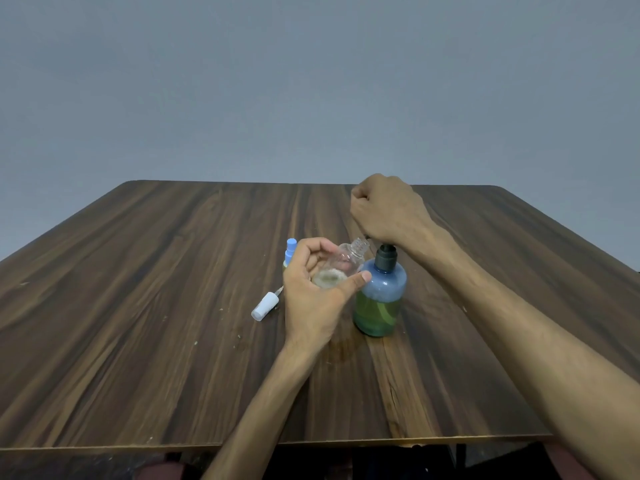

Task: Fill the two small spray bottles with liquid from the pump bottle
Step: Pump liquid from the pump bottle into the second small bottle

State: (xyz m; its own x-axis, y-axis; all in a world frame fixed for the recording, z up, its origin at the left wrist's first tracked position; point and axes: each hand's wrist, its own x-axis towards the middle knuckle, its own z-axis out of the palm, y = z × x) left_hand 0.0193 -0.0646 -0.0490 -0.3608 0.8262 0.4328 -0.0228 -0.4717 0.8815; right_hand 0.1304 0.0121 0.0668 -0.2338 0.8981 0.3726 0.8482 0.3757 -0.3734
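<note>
I see the left hand (313, 292) holding an uncapped small spray bottle (341, 265) tilted, its open neck leaning toward two o'clock, just under the spout of the pump bottle (380, 296). The left grip is wrapped round that clear bottle, thumb reaching across to touch the blue shoulder of the pump bottle. A little pale liquid sits in the tilted bottle's lower part.

The right hand (388, 209) is a fist set on top of the dark pump head, heel of the hand pressing on it; its grip is curled tight, and I cannot tell whether the fingers enclose anything. The pump bottle stands upright on the worktop (156, 306) near the centre, roughly half full of greenish liquid.

At nine o'clock from the left hand, mostly hidden behind it, stands the second spray bottle (290, 252) with its blue cap on. At eight o'clock lies a white spray cap (265, 306), on its side, its thin dip tube pointing toward the hand.
</note>
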